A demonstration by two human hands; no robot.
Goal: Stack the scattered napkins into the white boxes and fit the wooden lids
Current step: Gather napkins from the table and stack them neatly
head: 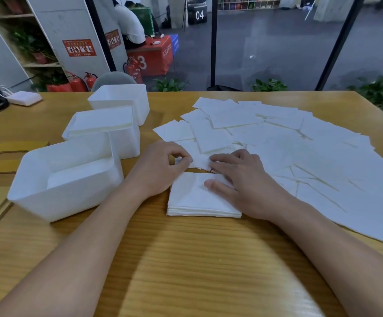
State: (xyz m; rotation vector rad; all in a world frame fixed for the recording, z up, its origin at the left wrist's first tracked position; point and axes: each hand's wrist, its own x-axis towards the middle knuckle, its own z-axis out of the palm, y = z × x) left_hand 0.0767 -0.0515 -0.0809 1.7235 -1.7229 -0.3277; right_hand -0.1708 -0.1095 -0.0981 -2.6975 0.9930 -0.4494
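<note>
Our left hand [163, 163] pinches a loose white paper napkin [201, 162] in curled fingers; our right hand [238, 179] lies flat, fingers straight, on the small squared napkin stack [192, 200] on the wooden bench [186, 259]. We risk dragging neighbouring sheets from the scattered spread [300, 145] and skewing the stack. The nearest white plastic box [37, 197] stands just left, with bare bench in front.

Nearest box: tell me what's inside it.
The nearest box holds a low stack of napkins against its far side. The front wall hides the rest of its floor.
</note>
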